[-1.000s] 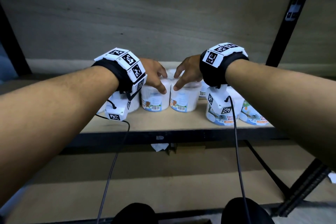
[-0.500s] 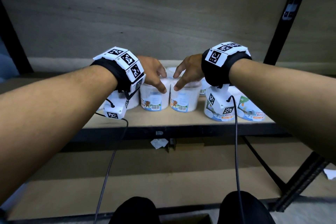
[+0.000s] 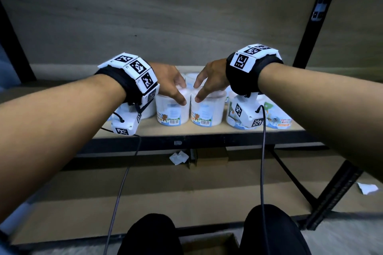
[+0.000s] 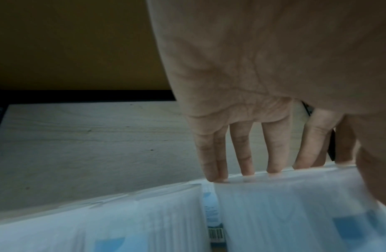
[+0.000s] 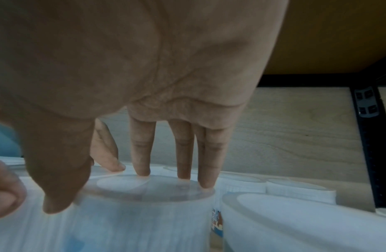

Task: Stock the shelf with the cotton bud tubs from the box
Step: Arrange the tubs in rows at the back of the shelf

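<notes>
Two white cotton bud tubs stand side by side on the wooden shelf (image 3: 207,130). My left hand (image 3: 176,91) reaches down over the left tub (image 3: 172,113); its fingertips (image 4: 248,170) sit on the far rim of the lid and its thumb lies on the near side. My right hand (image 3: 204,89) holds the right tub (image 3: 207,113) the same way. In the right wrist view, that hand's fingertips (image 5: 183,173) touch the clear lid of this tub (image 5: 144,221) and the thumb hangs over the near rim. The two thumbs almost meet.
More tubs stand on the shelf: one at the right (image 3: 278,119), one behind (image 3: 192,77), one behind the left wrist camera (image 3: 150,109). A black upright (image 3: 306,33) bounds the right. A cardboard box (image 3: 209,244) sits between the person's knees, below a lower shelf (image 3: 186,192).
Both hands stay on the two middle tubs in the same hold. Only the view has shifted slightly.
</notes>
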Motion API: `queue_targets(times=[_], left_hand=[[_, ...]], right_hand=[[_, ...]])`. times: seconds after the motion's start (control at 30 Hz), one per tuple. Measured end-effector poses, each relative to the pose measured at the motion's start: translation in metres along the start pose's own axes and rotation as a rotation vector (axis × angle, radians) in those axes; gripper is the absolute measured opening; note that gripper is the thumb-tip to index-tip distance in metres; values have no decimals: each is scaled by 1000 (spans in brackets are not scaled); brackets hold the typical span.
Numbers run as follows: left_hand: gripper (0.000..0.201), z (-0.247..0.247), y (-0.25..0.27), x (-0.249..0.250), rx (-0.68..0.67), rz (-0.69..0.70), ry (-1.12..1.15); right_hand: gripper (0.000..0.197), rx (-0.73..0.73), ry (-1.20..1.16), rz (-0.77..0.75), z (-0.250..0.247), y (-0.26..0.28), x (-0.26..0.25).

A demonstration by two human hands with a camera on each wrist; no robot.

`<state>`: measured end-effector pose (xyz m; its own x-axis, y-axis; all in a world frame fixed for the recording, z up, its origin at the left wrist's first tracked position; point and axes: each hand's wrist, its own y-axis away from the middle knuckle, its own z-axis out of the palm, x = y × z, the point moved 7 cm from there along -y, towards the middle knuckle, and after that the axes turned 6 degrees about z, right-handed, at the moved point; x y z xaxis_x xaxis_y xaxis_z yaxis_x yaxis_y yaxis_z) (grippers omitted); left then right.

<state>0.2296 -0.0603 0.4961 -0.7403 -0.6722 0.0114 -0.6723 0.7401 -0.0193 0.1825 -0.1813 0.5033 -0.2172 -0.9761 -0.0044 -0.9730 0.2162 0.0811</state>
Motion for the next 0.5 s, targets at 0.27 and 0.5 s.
queue_targets(times=[0.27,0.5], left_hand=[[61,0,17,9,-7,32,-15],[70,3,21,7,-21,33,-18]], right_hand=[[59,3,17,-9,1,18,0],[61,-23,25,6,1,26,1]])
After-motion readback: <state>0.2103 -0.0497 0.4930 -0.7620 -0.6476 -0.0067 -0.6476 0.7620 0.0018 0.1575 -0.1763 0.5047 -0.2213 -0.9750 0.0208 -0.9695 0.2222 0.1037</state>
